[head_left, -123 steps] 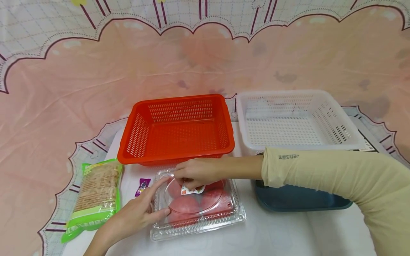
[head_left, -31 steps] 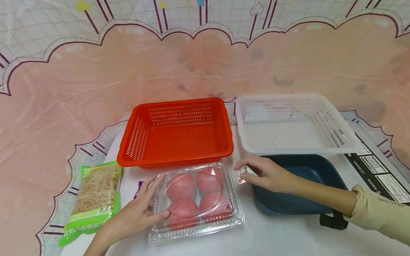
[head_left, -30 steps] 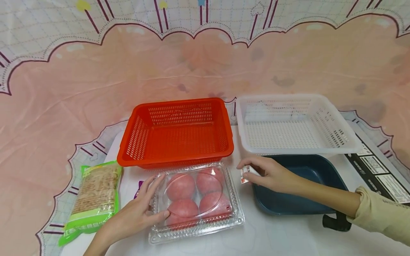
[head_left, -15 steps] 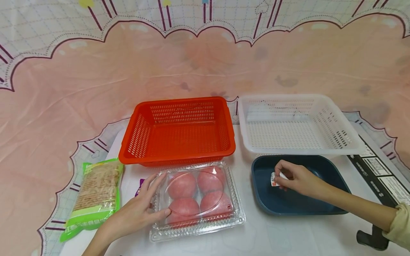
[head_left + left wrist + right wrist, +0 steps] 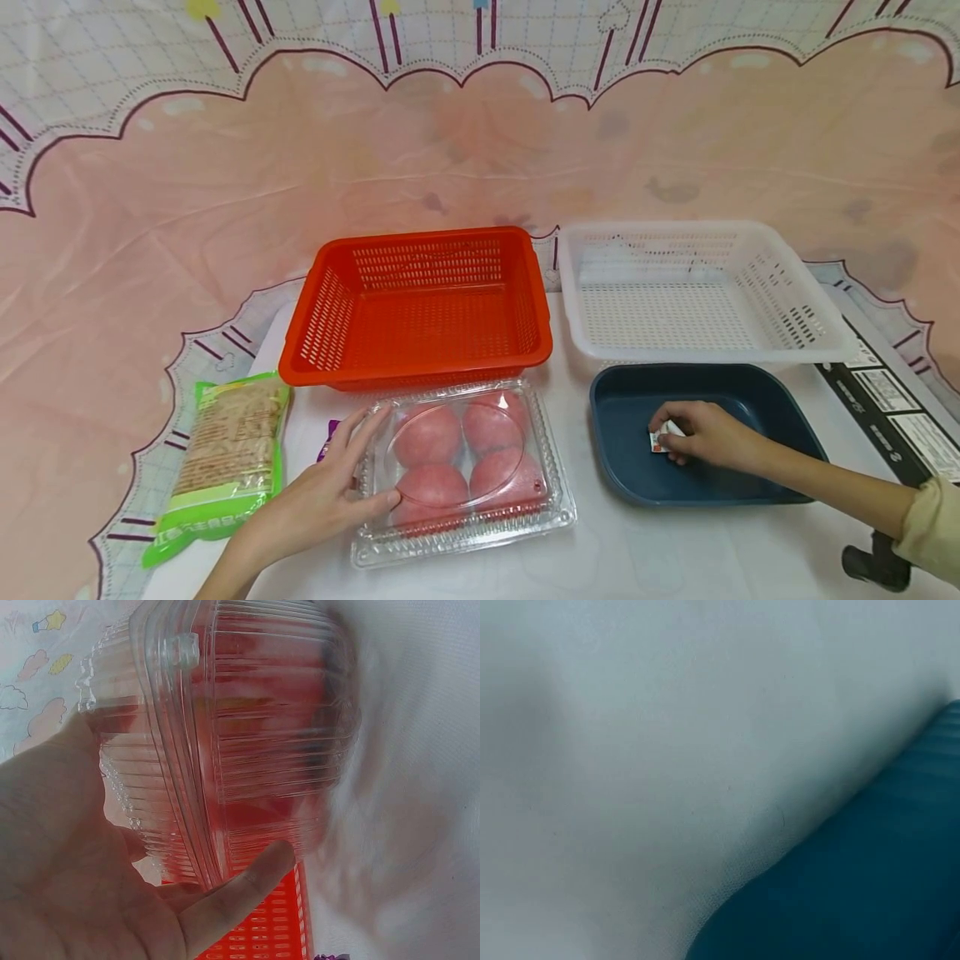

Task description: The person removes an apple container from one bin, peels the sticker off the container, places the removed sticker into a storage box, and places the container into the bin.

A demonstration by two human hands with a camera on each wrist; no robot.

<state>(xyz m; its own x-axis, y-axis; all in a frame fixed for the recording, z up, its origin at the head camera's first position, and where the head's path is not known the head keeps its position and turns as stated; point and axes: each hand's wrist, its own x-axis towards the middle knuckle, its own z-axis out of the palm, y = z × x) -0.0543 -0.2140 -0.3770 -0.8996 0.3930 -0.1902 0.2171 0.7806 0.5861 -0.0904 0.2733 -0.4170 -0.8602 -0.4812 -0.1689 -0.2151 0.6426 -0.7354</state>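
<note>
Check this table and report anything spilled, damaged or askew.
Nothing looks spilled or damaged. The one mild oddity is the clear box, which sits slightly askew to the red basket behind it. The purple packet beside the left hand is mostly hidden, so its condition can't be told.

We take this for a homely spot, perhaps a domestic room, though we cannot tell which: a cartoon-print cloth (image 5: pixel 450 150) in peach and white fills the background. On the white-covered table (image 5: pixel 660 554), the perforated red plastic basket (image 5: pixel 420 374), its white counterpart (image 5: pixel 705 353) and a food packet (image 5: pixel 225 454) look household.
</note>
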